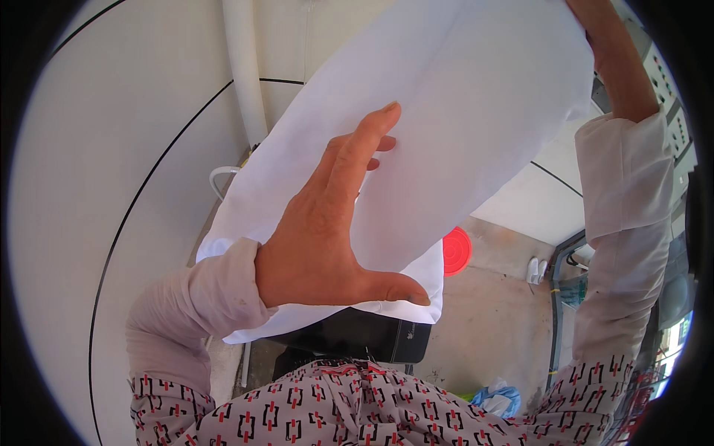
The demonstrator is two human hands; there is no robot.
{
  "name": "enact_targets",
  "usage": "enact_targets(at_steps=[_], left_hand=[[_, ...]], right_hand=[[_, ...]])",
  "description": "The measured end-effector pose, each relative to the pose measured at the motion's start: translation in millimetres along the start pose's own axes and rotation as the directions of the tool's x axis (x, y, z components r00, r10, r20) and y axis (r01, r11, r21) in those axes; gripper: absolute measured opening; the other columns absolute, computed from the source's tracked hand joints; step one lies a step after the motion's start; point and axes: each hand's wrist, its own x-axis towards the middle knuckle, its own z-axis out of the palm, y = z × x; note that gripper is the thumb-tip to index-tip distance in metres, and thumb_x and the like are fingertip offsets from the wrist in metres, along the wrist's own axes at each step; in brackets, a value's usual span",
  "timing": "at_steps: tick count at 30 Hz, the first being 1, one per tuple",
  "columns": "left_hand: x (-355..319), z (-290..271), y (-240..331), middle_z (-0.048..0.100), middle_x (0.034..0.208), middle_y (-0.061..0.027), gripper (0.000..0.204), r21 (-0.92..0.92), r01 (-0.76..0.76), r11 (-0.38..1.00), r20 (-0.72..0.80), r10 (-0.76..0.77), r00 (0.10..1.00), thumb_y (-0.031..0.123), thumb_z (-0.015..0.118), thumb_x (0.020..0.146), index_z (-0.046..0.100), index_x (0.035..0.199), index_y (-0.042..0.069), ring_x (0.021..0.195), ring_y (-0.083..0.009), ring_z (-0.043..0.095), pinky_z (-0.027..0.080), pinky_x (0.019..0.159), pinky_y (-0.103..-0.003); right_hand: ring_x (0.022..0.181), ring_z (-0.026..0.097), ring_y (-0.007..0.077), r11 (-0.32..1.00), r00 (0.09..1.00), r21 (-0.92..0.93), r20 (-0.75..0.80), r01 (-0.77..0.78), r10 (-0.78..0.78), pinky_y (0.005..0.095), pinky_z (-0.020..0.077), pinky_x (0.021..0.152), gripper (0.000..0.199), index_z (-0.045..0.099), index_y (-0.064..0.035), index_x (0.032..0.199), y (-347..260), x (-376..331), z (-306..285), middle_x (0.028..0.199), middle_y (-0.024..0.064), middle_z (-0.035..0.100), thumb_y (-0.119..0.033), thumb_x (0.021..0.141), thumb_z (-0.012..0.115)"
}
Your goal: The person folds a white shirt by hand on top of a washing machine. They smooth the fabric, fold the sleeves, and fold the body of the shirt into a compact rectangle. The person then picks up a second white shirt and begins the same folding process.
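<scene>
One head view only, looking down and steeply tilted. White cloth (446, 97): large, smooth sheet of fabric, held up across centre and upper right of frame, lower hem hanging at centre just above a black bag. Left hand (323, 234): centre of frame, flat against the near face of the cloth, fingers long and close together pointing toward upper right, thumb spread wide along the lower hem; pressing rather than pinching, nothing enclosed. Pale rolled cuff at the wrist, lower left of centre. Right hand (595, 22): top right edge, mostly cut off by the frame and hidden behind the cloth's upper corner; touching that corner, grip itself impossible to tell. Right forearm bare, running down the right side into a white rolled sleeve (625, 186). Black bag (357, 334): lower centre, directly below the cloth hem, partly covered by it. Patterned garment (357, 416): pale with red and black marks, along the bottom edge. Red round lid (457, 251): right of centre, on the concrete floor, partly behind the cloth's edge. White pipe (245, 67): upright, upper left of centre, against a white wall. Blue crumpled bag (500, 398): lower right, on the floor.
</scene>
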Motion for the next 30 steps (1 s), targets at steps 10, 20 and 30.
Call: enact_targets(at_steps=[10, 20, 30], left_hand=[[95.0, 15.8, -23.5, 0.066, 0.118, -0.0166, 0.086, 0.121, 0.107, 0.987, -0.331, -0.061, 0.942, -0.004, 0.076, 0.072, 0.039, 0.148, 0.006, 0.102, -0.029, 0.066, 0.052, 0.094, -0.035], [104.8, -52.4, -12.7, 0.071, 0.105, -0.0022, 0.034, -0.812, 0.339, 0.474, 0.18, -0.349, 0.92, 0.026, 0.061, 0.1, 0.065, 0.122, 0.001, 0.091, -0.014, 0.068, 0.054, 0.082, -0.028], [135.0, -2.3, -17.3, 0.071, 0.089, -0.0025, 0.035, -0.385, 0.281, 0.879, 0.028, -0.293, 0.956, 0.031, 0.064, 0.098, 0.073, 0.107, -0.002, 0.078, -0.0085, 0.063, 0.051, 0.07, -0.025]], right_hand=[[0.09, 0.065, 0.0163, 0.892, 0.917, 0.357, 0.374, -0.278, 0.136, 0.0292, 0.0547, 0.077, 0.03, 0.063, 0.0037, 0.112, 38.5, -18.1, 34.1, 0.101, 0.0089, 0.067, -0.019, 0.093, 0.069], [0.095, 0.067, 0.0152, 0.988, 0.992, -0.15, 0.115, -0.027, 0.044, 0.0282, 0.0527, 0.087, 0.04, 0.062, -0.0085, 0.133, 108.6, -5.1, -20.0, 0.11, 0.0074, 0.069, -0.013, 0.093, 0.063], [0.096, 0.064, 0.0093, 0.96, 0.873, 0.14, 0.464, -0.242, 0.152, 0.0234, 0.0506, 0.08, 0.036, 0.069, -0.0032, 0.115, 47.8, -19.5, -2.5, 0.107, 0.0026, 0.068, -0.034, 0.101, 0.058]])
